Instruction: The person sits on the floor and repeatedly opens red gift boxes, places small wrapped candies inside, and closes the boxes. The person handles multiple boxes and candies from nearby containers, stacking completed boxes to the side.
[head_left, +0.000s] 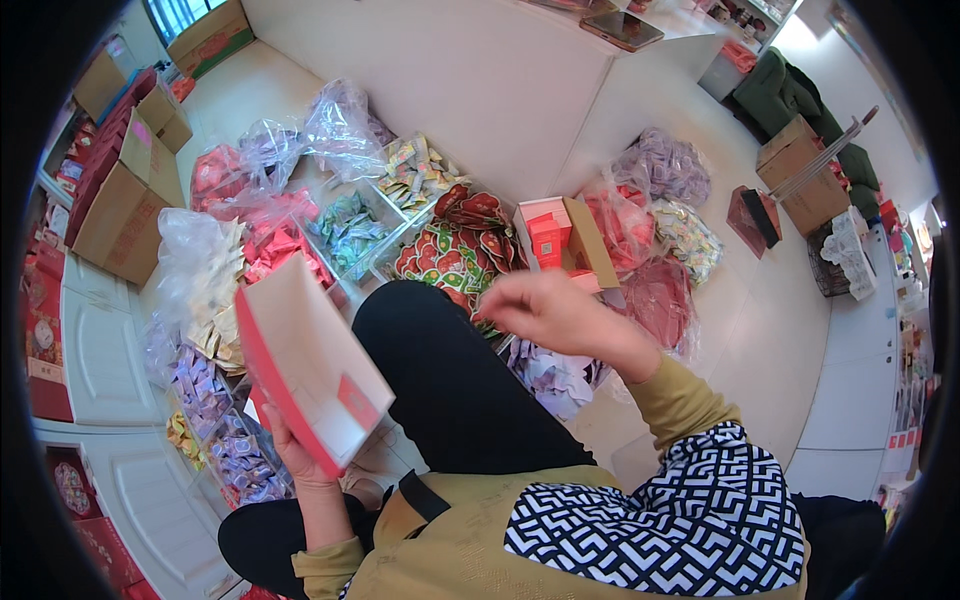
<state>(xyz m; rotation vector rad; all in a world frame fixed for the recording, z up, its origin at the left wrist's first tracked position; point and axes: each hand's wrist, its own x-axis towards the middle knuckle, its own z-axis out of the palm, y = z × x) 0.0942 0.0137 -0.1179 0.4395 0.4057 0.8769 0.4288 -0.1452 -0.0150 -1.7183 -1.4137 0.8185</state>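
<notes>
My left hand (300, 450) grips the lower end of a tilted red cardboard box (315, 345) with a white inside, in which a small red packet (358, 401) lies. Blurred, my right hand (525, 307) hovers over my knee, beside red and green printed packets (450, 251) in a clear divided tray; its fingers are curled, and whether they hold anything cannot be told. Just beyond it stands an open carton (592, 247) of red cards or packets (546, 240). Turquoise wrapped packets (351, 232), red ones (274, 251) and purple ones (244, 457) fill other compartments.
Plastic bags of wrapped packets (664, 169) lie on the tiled floor at both sides. Large cardboard boxes (124, 217) stand at the left by white cabinets (105, 334). A white partition (450, 90) rises ahead, with a phone (621, 30) above. A dustpan (754, 221) stands at the right.
</notes>
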